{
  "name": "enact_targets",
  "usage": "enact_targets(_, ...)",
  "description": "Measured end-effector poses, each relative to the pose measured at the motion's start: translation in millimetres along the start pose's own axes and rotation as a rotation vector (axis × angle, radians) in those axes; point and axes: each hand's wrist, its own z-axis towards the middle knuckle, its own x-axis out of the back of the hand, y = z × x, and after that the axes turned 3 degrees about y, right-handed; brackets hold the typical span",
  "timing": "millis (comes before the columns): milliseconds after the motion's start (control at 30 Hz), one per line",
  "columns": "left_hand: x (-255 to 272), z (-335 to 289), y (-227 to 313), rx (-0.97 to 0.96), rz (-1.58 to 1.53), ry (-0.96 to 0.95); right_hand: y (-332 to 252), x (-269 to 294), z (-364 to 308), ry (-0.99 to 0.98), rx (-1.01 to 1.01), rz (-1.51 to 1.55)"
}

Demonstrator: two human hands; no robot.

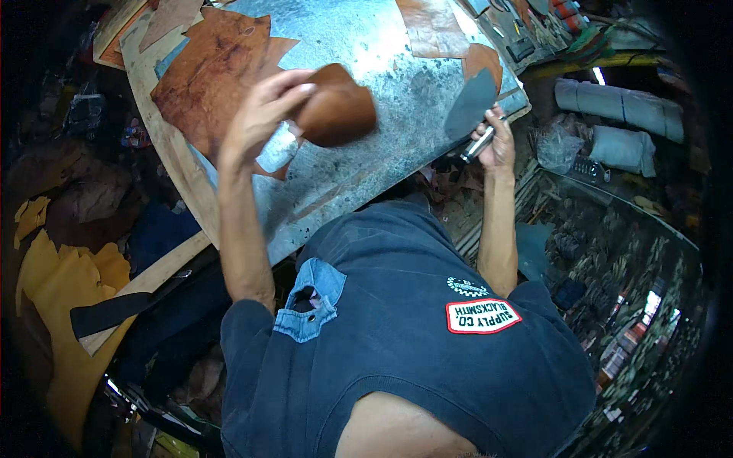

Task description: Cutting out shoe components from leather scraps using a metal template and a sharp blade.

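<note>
Over the left part of the metal-topped table, my left hand (pixel 267 111) grips a curved brown leather piece (pixel 336 107) by its left edge. Motion smears the piece slightly. Close to the table's right front corner, my right hand (pixel 496 141) is closed around a slim silver-and-black tool (pixel 478 143), whose exact kind I cannot make out. A flat dark grey sheet with a rounded outline (pixel 469 103) is just beyond these fingers; whether they touch it I cannot tell. Under and behind my left hand lies a large mottled brown hide (pixel 206 84).
Lighter brown leather (pixel 431 29) lies at the table's far edge, with tools (pixel 519 46) at the far right. Wrapped rolls (pixel 618 107) are stacked right of the table. Yellow leather (pixel 61 282) and a dark strap-like piece (pixel 111 313) are at the left.
</note>
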Motion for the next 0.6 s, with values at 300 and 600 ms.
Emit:
enact_targets(300, -73, 76, -108, 0.034, 0.422, 0.102, -49, -5, 11, -0.01, 0.074, -0.279)
enact_targets(600, -104, -30, -105, -0.214, 0.727, 0.564, -17, -34, 40, -0.149, -0.09, -0.732)
